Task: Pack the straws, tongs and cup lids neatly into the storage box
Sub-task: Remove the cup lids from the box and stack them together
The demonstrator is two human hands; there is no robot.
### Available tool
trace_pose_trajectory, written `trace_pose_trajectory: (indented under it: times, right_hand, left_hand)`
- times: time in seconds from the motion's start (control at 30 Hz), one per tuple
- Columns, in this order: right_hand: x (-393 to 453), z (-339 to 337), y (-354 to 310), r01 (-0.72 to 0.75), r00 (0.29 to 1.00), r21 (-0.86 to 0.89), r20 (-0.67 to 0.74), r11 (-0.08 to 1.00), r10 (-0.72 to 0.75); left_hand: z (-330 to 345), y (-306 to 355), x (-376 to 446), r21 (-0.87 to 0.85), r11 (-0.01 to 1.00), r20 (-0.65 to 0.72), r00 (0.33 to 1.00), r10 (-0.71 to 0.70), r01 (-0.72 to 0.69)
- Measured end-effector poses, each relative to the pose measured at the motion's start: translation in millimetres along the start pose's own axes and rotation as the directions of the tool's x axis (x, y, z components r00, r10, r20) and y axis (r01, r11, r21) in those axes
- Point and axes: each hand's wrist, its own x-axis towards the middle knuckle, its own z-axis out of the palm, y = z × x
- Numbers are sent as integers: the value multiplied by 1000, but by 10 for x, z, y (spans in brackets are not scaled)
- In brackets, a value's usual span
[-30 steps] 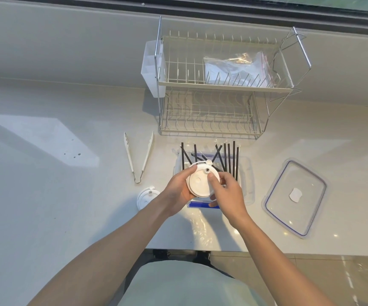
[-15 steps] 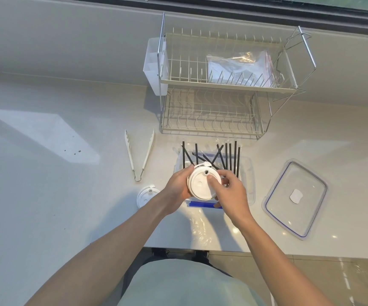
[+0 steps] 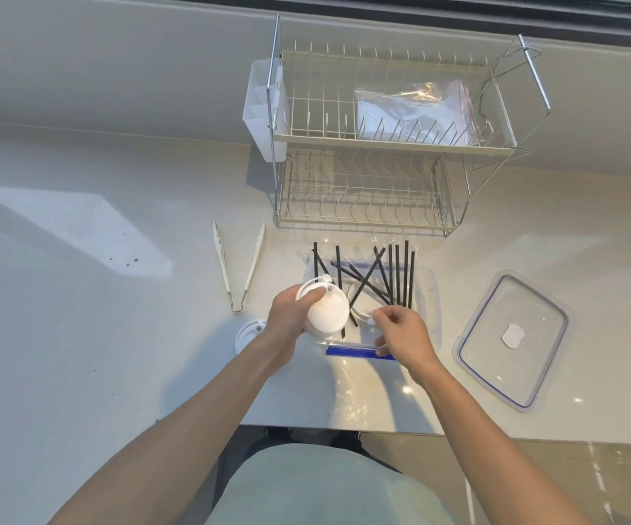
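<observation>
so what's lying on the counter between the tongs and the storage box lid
In the head view, the open storage box with black straws sits between the tongs and the box lid, with both hands over it.

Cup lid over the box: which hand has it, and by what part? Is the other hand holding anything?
The left hand holds the cup lid by its left rim. The right hand, fingers curled over the box, seems to hold nothing, though I cannot be sure.
</observation>
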Motion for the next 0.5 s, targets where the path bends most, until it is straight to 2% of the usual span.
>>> trace_pose_trajectory:
  times: [0.1, 0.23, 0.37, 0.5]
  right_hand:
    - [207, -23, 27, 32, 999, -310, 30, 950, -24]
    - [421, 77, -69, 203, 979, -634, 135, 746, -151]
    - [510, 172, -90, 251, 967, -828, 234, 502, -97]
    - [579, 151, -49, 312, 944, -905, 262, 289, -198]
  left_hand:
    - [-150, 55, 75, -5, 1000, -67, 998, -3, 2]
    - [-257, 79, 120, 10, 1000, -99, 995, -6, 7]
    - [-295, 20, 136, 24, 1000, -83, 996, -16, 18]
    - [-306, -10, 129, 20, 999, -63, 997, -33, 34]
